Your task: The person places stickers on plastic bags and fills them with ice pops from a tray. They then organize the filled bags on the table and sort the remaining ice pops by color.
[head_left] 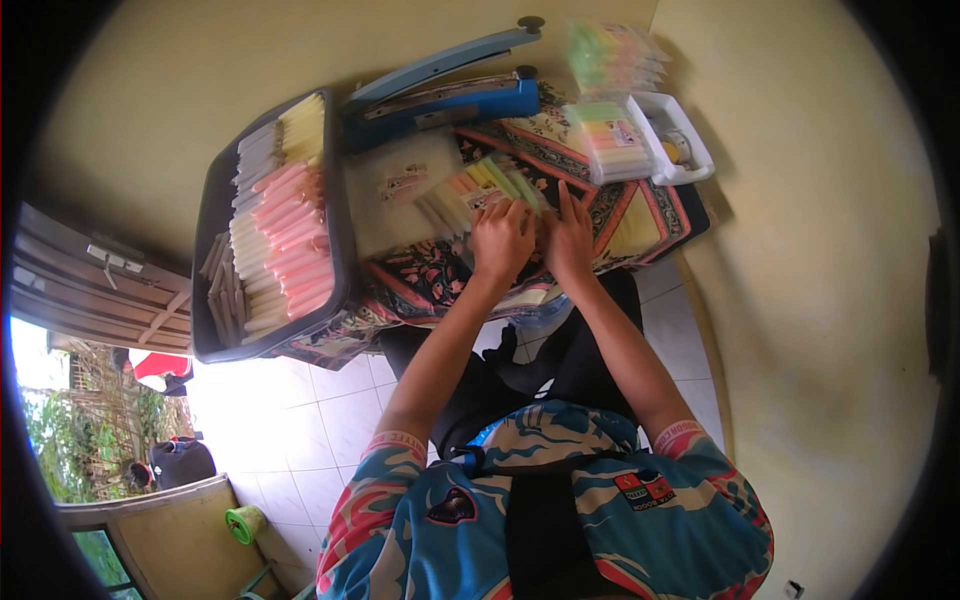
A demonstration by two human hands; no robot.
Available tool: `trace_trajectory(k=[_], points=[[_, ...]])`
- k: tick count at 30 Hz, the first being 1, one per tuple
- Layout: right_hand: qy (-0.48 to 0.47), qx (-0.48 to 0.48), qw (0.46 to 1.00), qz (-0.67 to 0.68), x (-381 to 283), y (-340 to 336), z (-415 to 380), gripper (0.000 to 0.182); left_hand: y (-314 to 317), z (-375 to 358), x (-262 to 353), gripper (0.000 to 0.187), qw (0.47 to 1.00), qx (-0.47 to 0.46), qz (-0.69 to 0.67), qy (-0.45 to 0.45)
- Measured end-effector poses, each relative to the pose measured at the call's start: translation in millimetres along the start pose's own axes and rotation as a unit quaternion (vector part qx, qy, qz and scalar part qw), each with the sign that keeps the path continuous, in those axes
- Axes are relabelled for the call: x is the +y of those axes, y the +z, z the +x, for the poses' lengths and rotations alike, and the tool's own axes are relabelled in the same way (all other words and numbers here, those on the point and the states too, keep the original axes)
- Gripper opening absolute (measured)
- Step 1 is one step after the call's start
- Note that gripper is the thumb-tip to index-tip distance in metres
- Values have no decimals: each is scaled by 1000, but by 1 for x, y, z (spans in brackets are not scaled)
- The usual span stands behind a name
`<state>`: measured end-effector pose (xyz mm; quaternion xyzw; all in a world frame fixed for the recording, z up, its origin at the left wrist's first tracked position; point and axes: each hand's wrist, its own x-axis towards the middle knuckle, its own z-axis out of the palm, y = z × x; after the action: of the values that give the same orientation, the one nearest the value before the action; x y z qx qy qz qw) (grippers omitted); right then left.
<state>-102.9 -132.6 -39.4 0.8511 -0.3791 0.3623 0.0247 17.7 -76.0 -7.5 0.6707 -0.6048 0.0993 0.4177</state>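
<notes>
A small table covered with a patterned cloth (640,215) stands before me. My left hand (500,240) and my right hand (568,238) rest side by side on a clear packet of pastel sticks (480,190) lying on the cloth. The left hand's fingers curl over the packet's near end; the right hand lies flatter beside it, fingers pointing away. Whether either hand grips the packet firmly is hard to see. A blue heat sealer (440,95) with its arm raised sits just beyond the packet.
A dark tray (212,200) full of pink, white and yellow sticks sits at the left. Stacked filled packets (612,145) lie on a white tray (690,140) at the right, more behind. Yellow walls surround the table; tiled floor and an open doorway lie left.
</notes>
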Motion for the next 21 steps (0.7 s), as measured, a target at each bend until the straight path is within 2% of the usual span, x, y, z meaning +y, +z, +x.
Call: trace_trajectory(k=[8, 11, 14, 17, 21], points=[[11, -50, 999, -19, 0, 3, 12, 17, 8, -2, -4, 9, 1000, 17, -11, 14], [31, -38, 999, 17, 5, 12, 10, 15, 8, -1, -4, 9, 999, 31, -19, 18], [50, -21, 998, 37, 12, 13, 1, 15, 1, 4, 3, 14, 999, 31, 9, 15], [40, -55, 997, 35, 16, 9, -2, 16, 6, 2, 2, 15, 1000, -3, 0, 16], [19, -56, 998, -15, 12, 10, 7, 21, 6, 3, 6, 12, 1000, 2, -8, 22]])
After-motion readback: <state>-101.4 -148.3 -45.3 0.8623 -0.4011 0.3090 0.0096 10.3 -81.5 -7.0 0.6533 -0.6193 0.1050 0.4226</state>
